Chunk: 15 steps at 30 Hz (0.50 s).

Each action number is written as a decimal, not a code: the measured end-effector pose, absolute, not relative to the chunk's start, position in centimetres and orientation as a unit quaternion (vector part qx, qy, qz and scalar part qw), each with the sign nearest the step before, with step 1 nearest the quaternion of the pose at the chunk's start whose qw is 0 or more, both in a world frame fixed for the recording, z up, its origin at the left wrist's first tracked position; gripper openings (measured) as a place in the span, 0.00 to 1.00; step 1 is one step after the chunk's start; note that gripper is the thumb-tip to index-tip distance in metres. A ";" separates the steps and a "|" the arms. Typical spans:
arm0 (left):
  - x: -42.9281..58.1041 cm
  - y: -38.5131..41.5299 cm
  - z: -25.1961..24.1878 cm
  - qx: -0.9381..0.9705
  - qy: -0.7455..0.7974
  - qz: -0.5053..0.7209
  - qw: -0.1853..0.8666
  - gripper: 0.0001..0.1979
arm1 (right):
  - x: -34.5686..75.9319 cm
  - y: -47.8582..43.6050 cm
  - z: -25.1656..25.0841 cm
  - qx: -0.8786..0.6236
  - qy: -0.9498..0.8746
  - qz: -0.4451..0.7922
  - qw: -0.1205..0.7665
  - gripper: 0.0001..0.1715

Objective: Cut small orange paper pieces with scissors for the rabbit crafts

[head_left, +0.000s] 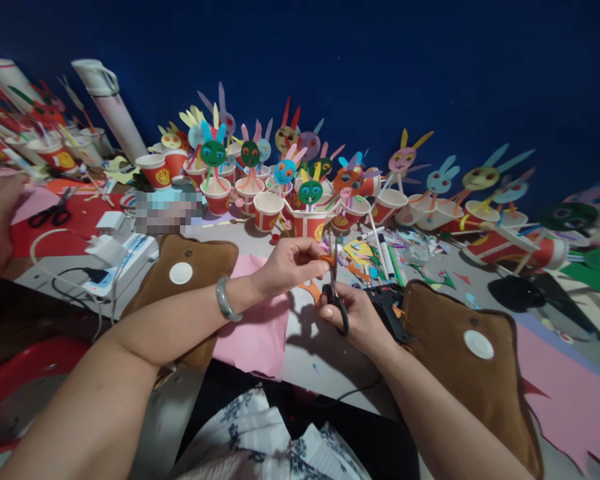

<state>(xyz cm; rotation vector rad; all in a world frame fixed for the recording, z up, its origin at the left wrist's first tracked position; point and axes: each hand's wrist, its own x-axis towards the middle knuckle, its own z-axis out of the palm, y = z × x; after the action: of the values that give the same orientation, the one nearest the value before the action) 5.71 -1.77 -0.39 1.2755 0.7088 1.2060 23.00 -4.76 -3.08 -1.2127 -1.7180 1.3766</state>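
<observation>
Nearest my lens, the patterned cloth [280, 443] on the lap lies between both forearms. The left hand [287, 267], a green bangle [225, 298] on its wrist, has its fingers [316, 261] pressed together on an orange paper scrap [326, 258], held above the worktop [310, 353] just past the pink sheet [257, 330]. The right hand [357, 320] curls through the black scissors [336, 297]. Their long axis stands nearly upright, with the blades rising to the scrap from below. The left hand is nearer the scrap. I cannot tell whether the blades are parted, and the fingertips hide most of the scrap's outline.
</observation>
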 end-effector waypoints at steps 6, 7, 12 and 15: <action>5.7 -1.9 -0.4 0.558 0.308 0.513 0.574 0.07 | 22.9 -4.8 -2.8 -0.460 -0.646 0.525 0.308 0.27; 5.7 -1.9 -0.4 0.558 0.309 0.514 0.574 0.07 | 22.9 -4.8 -2.8 -0.462 -0.647 0.522 0.309 0.27; 5.8 -1.8 -0.6 0.557 0.302 0.516 0.577 0.07 | 22.9 -4.8 -2.8 -0.466 -0.646 0.520 0.307 0.27; 5.9 -1.6 -0.8 0.561 0.294 0.526 0.568 0.08 | 23.0 -4.7 -2.8 -0.461 -0.649 0.520 0.311 0.26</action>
<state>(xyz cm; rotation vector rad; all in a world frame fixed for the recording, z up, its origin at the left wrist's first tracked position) 5.90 -1.63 -0.84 1.3175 0.6904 1.2348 22.98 -4.73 -2.84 -1.2174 -1.7128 1.3722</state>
